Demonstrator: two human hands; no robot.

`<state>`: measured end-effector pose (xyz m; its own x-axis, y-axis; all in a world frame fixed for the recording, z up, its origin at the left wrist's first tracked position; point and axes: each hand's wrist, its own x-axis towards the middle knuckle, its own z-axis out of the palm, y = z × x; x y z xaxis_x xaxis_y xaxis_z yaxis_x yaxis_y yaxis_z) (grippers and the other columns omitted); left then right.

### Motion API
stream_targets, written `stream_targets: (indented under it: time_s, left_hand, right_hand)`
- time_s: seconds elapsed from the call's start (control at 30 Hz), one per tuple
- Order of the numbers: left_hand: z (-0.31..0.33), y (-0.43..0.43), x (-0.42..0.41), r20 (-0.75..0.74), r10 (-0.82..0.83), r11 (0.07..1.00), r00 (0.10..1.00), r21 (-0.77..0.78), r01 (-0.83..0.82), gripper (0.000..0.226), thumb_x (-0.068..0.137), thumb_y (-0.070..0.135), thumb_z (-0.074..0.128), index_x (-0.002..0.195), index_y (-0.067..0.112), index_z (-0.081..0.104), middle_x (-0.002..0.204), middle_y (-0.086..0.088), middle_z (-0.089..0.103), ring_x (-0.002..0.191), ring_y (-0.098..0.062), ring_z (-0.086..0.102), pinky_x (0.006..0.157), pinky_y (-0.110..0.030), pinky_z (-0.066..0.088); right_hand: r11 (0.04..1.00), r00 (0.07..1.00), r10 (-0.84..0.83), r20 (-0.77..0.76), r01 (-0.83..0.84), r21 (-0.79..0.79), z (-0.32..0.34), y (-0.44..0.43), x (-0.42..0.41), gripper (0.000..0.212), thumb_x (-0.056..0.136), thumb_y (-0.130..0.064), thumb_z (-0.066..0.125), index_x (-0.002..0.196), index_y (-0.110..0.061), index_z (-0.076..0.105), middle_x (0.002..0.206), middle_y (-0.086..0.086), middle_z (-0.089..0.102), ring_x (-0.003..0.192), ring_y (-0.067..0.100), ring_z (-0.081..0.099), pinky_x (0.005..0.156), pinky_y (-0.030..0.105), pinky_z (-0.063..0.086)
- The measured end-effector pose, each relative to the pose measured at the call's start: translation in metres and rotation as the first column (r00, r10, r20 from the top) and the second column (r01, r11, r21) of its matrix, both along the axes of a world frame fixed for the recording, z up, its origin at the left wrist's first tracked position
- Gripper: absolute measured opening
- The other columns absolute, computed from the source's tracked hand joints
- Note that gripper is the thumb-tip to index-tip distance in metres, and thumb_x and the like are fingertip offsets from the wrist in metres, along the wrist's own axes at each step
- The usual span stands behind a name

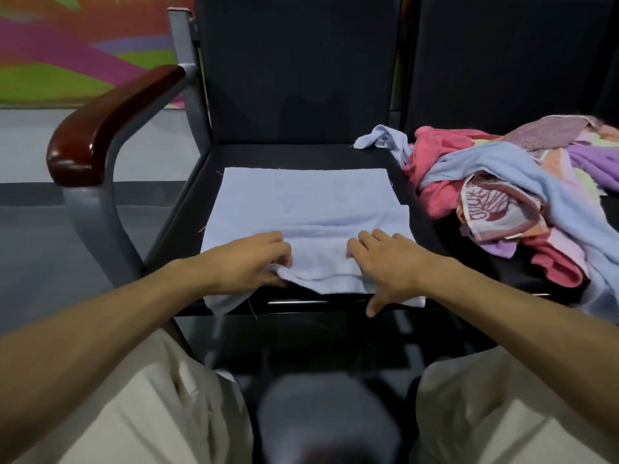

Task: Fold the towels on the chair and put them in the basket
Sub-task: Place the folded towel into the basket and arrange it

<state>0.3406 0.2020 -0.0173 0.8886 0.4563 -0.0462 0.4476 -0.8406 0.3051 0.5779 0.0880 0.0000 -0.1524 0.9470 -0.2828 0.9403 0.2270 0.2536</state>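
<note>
Fingers (273,244) of the left hand (244,259) are curled and they pinch the near left edge of one light blue towel (301,199), lifting it a little into a small fold. At the far left, behind one dark wooden armrest (110,118), is a surface painted in colourful bands (67,45). The towel lies spread on the black seat of the chair (301,155), with its near part already doubled over and its front edge hanging a little over the seat front. The right hand (388,259) rests on the same towel with nearly straight fingers (368,237) pressing down and the thumb pointing over the front edge; it grips nothing. To the right, on a second seat (502,61) joined to the first, lies one loose pile of towels (522,162) in pink, light blue, purple and pale yellow; they overlap, so I cannot count them exactly. One patterned towel (489,202) in this pile carries dark red letters, but they are folded and I cannot read them. Below, two knees in light trousers (134,396) frame a blurred grey shape (321,413).
</note>
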Motion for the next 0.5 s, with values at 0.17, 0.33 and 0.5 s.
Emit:
stream_targets:
  time_s: [0.17,0.33,0.5]
  left_hand:
    - [0.015,-0.008,-0.014,0.133,0.112,0.992,0.985,-0.076,-0.102,0.005,0.096,0.022,0.054,0.091,0.023,0.055,0.089,0.011,0.056,0.085,-0.005,0.051,0.071,-0.017,0.04]
    - [0.019,-0.004,-0.026,0.16,0.259,0.966,0.953,-0.06,-0.253,0.01,0.098,0.023,0.047,0.103,0.029,0.054,0.086,0.014,0.058,0.081,-0.008,0.056,0.073,-0.027,0.046]
    - [0.028,-0.005,-0.028,-0.013,0.29,0.955,0.957,0.06,-0.289,0.021,0.087,0.009,0.047,0.069,0.019,0.045,0.07,0.004,0.051,0.07,-0.021,0.05,0.065,-0.037,0.041]
  right_hand:
    - [0.996,0.936,-0.085,-0.341,0.082,-0.023,0.012,-0.011,0.019,0.047,0.08,-0.016,0.06,0.125,-0.022,0.046,0.114,0.003,0.055,0.109,0.025,0.052,0.088,0.038,0.046]
    - [0.972,0.896,-0.1,-0.432,0.181,0.152,0.023,-0.016,0.036,0.015,0.085,-0.013,0.05,0.072,-0.02,0.046,0.063,-0.006,0.045,0.071,0.023,0.046,0.064,0.034,0.037]
    - [0.931,0.847,-0.128,-0.516,0.282,0.233,0.026,-0.013,0.05,0.008,0.089,-0.013,0.058,0.089,-0.008,0.064,0.082,0.009,0.066,0.082,0.03,0.059,0.07,0.036,0.044]
